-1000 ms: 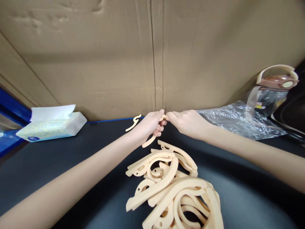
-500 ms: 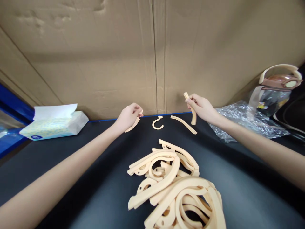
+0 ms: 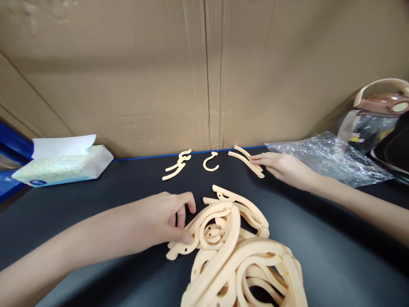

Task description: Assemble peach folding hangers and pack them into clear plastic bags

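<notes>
My left hand (image 3: 171, 219) is at the left side of a pile of beige folding clothes hangers (image 3: 220, 251). Its thumb rests on the end of one hanger, while the index finger arches above, apart from the thumb. At the back right, my right hand (image 3: 283, 168) has its fingertips closed on a curved hanger arm (image 3: 242, 150) lying on the table. Alongside it lies another hanger arm (image 3: 246, 162). A hanger hook (image 3: 211, 163) lies alone at the back middle. To its left are two small curved hanger pieces (image 3: 177, 168), nearly touching each other.
The black table (image 3: 134, 179) meets a cardboard wall (image 3: 153, 85) at its blue back edge. A tissue pack (image 3: 70, 166) stands at left. Crumpled clear plastic wrap (image 3: 329, 160) lies at right, with a drinking bottle (image 3: 377, 123) behind it.
My left hand has left the small pieces at the back and come nearer, onto the hanger pile. My right hand has lowered its hanger arm beside the other one.
</notes>
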### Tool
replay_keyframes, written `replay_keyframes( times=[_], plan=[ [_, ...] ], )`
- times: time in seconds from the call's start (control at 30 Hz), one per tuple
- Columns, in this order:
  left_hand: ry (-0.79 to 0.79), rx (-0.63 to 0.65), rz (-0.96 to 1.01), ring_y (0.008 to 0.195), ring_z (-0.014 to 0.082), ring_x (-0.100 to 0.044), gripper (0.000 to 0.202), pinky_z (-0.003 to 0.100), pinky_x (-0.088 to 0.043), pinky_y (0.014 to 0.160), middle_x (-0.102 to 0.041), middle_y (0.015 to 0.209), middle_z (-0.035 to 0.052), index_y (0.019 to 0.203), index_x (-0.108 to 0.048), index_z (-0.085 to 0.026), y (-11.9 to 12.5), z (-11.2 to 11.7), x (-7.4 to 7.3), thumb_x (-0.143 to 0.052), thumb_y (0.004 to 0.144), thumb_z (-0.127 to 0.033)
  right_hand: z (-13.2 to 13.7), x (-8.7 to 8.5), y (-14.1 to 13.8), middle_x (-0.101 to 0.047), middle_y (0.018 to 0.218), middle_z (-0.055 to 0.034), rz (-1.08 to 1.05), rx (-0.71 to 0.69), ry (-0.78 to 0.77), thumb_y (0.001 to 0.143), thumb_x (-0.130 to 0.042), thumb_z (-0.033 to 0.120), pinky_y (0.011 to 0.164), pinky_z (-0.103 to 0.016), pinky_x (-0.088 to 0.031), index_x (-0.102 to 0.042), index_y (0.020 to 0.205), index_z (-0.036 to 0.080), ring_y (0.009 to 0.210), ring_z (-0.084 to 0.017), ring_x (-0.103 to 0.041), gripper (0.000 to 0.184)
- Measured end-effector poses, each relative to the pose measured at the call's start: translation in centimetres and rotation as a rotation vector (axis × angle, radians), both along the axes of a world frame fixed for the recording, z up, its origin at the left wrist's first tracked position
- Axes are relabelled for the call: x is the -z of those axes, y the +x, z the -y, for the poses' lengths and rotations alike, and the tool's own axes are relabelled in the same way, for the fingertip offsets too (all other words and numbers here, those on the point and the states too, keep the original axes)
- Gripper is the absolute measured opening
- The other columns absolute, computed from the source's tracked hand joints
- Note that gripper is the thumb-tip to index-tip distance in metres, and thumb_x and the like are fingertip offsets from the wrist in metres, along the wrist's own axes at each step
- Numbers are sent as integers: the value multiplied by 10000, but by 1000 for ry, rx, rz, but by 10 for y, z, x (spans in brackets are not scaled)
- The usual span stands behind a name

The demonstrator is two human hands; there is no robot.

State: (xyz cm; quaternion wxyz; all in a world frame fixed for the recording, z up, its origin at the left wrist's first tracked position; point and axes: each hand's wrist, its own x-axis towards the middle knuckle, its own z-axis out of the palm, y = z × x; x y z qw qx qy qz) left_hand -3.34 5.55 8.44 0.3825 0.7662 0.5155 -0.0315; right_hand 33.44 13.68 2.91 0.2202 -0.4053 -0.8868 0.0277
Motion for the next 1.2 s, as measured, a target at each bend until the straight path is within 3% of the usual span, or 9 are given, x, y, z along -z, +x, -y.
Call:
replay_keyframes(
  times=[0.13,0.23,0.43,0.57,0.67,0.73,0.83,1.0,1.2],
  plan=[
    [-36,-4,21,655,179,-655,253,259,-466,572,-718,747,-46,988,-658,-266,-4,1,8,-678,826,-459,19,-14,-27,-784,1256,-119,-38,-41,-8,996,-438,180,981,-476,-595,-775,1185,190,1137,-294,-745,387],
    [46,-44,51,568,165,-587,169,264,-404,534,-655,653,-52,891,-636,-248,-1,-2,10,-643,792,-384,39,-29,-63,-798,1189,-93,-105,-107,-53,1055,-480,279,973,-392,-579,-758,1197,187,1106,-241,-739,326],
    [327,-151,222,681,175,-510,170,290,-345,610,-607,727,-24,773,-658,-229,27,-25,-18,-647,758,-398,35,-48,-119,-767,865,-31,-287,-200,-352,983,-631,321,646,-272,-478,-796,1011,158,726,-154,-655,234],
    [342,-259,401,775,180,-577,209,287,-389,686,-667,830,-15,898,-691,-217,36,-43,-34,-702,728,-339,12,-53,-120,-698,741,-11,-325,-173,-384,1004,-545,375,590,-263,-446,-766,898,161,659,-144,-604,325],
    [256,-356,537,840,183,-652,370,288,-452,722,-736,945,20,1095,-696,-198,34,-55,-33,-748,745,-309,1,-53,-110,-679,744,-18,-348,-119,-332,1024,-480,418,582,-263,-446,-724,909,165,638,-143,-588,370],
    [193,-392,591,845,172,-667,255,282,-477,734,-749,943,51,1018,-731,-159,34,-62,-29,-758,785,-260,-3,-53,-103,-687,783,-33,-343,-68,-260,1042,-436,422,585,-270,-442,-692,954,165,651,-151,-592,373],
    [131,-429,625,811,157,-667,154,286,-530,733,-735,932,62,910,-732,-128,40,-70,-23,-717,944,-277,-5,-54,-99,-725,907,-62,-289,3,-112,1060,-405,374,673,-296,-447,-646,1082,174,752,-180,-632,314],
    [83,-480,651,1024,233,-713,327,438,-626,879,-698,1228,91,1260,-659,-165,62,-74,-22,-673,1036,-403,-6,-64,-104,-761,1067,-129,-70,39,57,1032,-481,293,644,-317,-299,-646,1074,175,788,-230,-637,207],
    [172,-541,649,1113,264,-695,375,476,-616,933,-664,1328,113,1334,-633,-174,84,-68,-11,-685,1028,-385,-15,-66,-106,-726,825,-84,8,-13,27,926,-473,97,601,-334,-219,-637,950,164,604,-177,-535,179]
  ],
)
